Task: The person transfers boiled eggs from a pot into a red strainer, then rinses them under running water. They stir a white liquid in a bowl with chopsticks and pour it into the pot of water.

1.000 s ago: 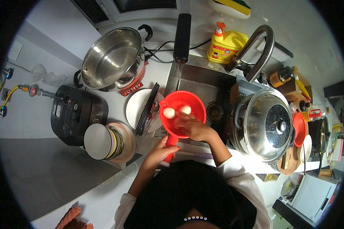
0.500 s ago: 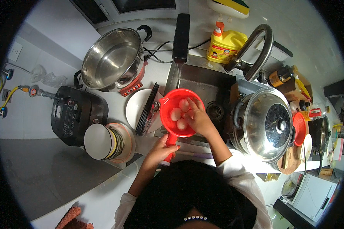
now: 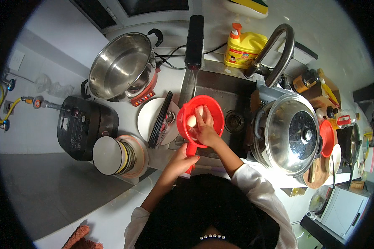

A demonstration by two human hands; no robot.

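A red plastic water dipper point(image 3: 220, 121) is held over the left front part of the steel sink point(image 3: 212, 85). My left hand point(image 3: 179, 161) is wrapped around its handle, just below the bowl. Inside the dipper lie pale eggs; one egg point(image 3: 191, 121) shows at the left of my fingers and another partly at their tips. My right hand point(image 3: 206, 130) reaches down into the dipper, its fingers spread over the eggs and touching them. The palm hides the rest of what is in there.
Left of the sink are a white plate point(image 3: 146, 118) with black chopsticks point(image 3: 161, 122), stacked bowls point(image 3: 107, 154), a rice cooker point(image 3: 85, 128) and a steel pot point(image 3: 120, 62). A lidded pot point(image 3: 291, 137) stands right. Behind are a faucet point(image 3: 289, 45) and a yellow bottle point(image 3: 245, 50).
My right hand has moved left and deeper into the dipper, covering more of the eggs. The dipper has shifted slightly right, with my left hand still on its handle.
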